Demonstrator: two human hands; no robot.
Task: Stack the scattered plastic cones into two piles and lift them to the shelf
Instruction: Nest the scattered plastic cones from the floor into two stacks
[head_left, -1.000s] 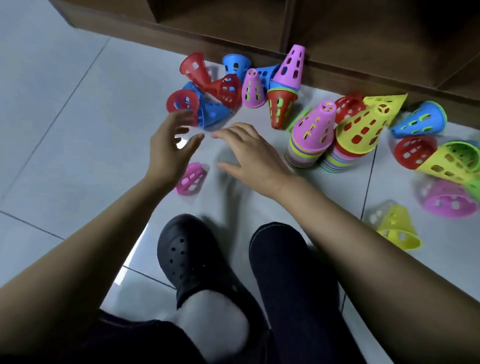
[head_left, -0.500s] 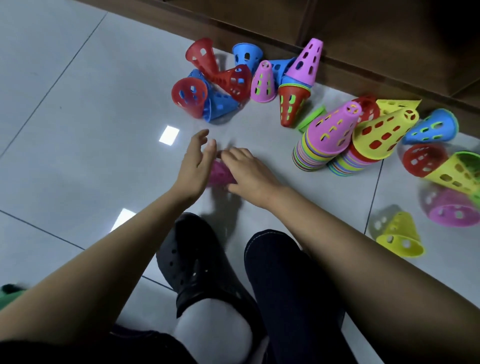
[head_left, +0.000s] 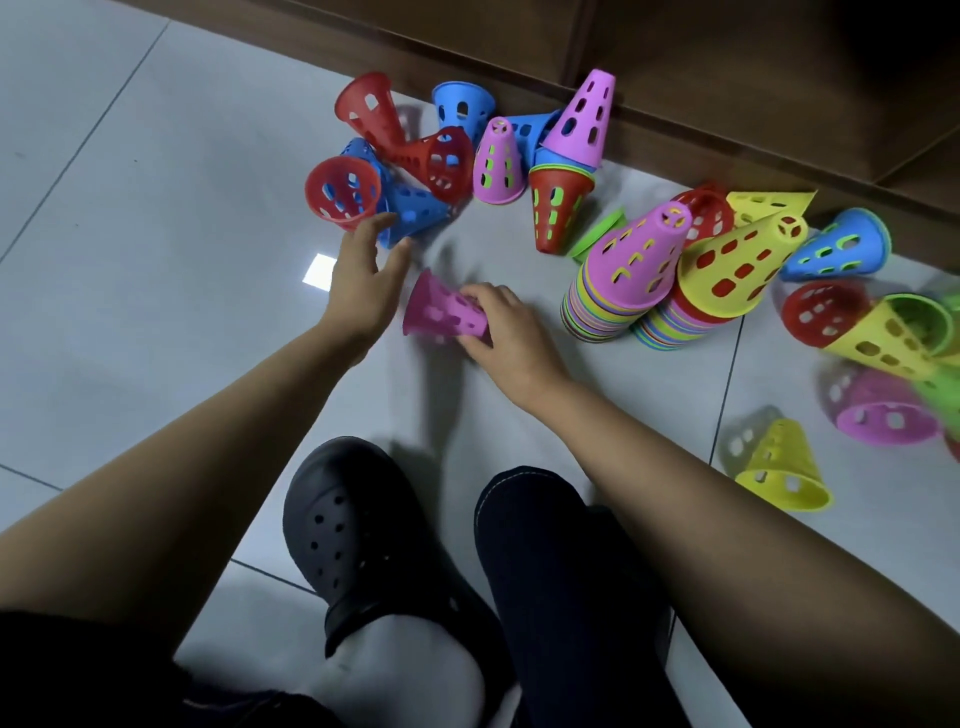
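My right hand (head_left: 501, 332) grips a pink perforated cone (head_left: 440, 310) lying on its side above the grey tiled floor. My left hand (head_left: 361, 280) is open, fingers spread, just left of that cone and reaching toward a blue cone (head_left: 410, 210) and a red cone (head_left: 340, 192). Two leaning piles stand to the right: one topped by a pink cone (head_left: 636, 254), the other by a yellow cone (head_left: 737, 270). More red, blue and pink cones lie scattered behind, near the wooden shelf base (head_left: 675, 130).
Loose cones lie at the right: blue (head_left: 836, 247), red (head_left: 821, 312), yellow (head_left: 883, 338), pink (head_left: 883, 415) and a near yellow one (head_left: 782, 467). My black shoe (head_left: 358, 525) and dark-trousered knee (head_left: 540, 519) sit below the hands.
My right hand has taken hold of the pink cone and lifted it rightward. My left hand has let go of it and moved up toward the blue and red cones.
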